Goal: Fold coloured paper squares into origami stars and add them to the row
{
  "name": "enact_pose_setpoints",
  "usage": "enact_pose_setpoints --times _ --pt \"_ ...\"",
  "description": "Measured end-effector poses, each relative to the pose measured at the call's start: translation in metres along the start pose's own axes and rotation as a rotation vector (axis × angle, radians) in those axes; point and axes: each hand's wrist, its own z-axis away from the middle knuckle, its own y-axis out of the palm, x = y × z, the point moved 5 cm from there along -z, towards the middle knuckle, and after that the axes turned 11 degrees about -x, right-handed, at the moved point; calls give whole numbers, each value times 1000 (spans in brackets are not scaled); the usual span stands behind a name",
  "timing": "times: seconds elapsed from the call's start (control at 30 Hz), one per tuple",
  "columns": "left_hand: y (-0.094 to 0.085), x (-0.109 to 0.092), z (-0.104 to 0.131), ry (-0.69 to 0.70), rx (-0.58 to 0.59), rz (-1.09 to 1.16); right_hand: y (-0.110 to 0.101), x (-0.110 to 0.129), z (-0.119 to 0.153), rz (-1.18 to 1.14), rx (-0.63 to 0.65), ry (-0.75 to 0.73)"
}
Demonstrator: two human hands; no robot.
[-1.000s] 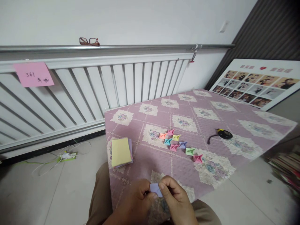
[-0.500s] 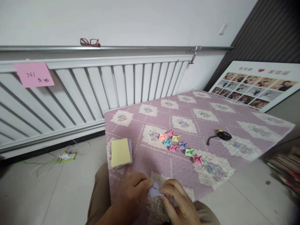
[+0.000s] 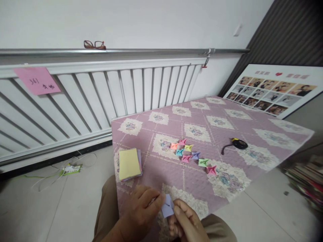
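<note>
A small folded lavender paper (image 3: 167,205) is held between my two hands above the near edge of the table. My left hand (image 3: 143,210) pinches its left side, thumb and fingers closed on it. On its right side the fingers of my right hand (image 3: 186,220) grip the paper. Several small folded paper pieces in pink, orange, yellow, teal, purple and green (image 3: 186,158) stand grouped on the patterned cloth beyond my hands. A stack of coloured paper with a yellow sheet on top (image 3: 129,164) lies to the left.
The table (image 3: 161,174) has a floral cloth. A black and yellow tape measure (image 3: 239,144) lies at its right. A photo board (image 3: 272,89) leans behind, a white radiator (image 3: 136,89) stands along the wall, and a power strip (image 3: 72,169) is on the floor.
The lavender paper has turned and sits more upright between my hands. My right hand has rotated, its fingers now lower and curled beneath the paper. The view has shifted slightly.
</note>
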Motion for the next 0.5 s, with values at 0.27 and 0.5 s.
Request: enact_pose_setpoints --times 0.27,0.5 --pt "1 19 4 -420 -77 223 -4 16 -4 262 -12 -185" --pt "34 22 12 -1147 348 720 -4 31 -6 578 23 -365"
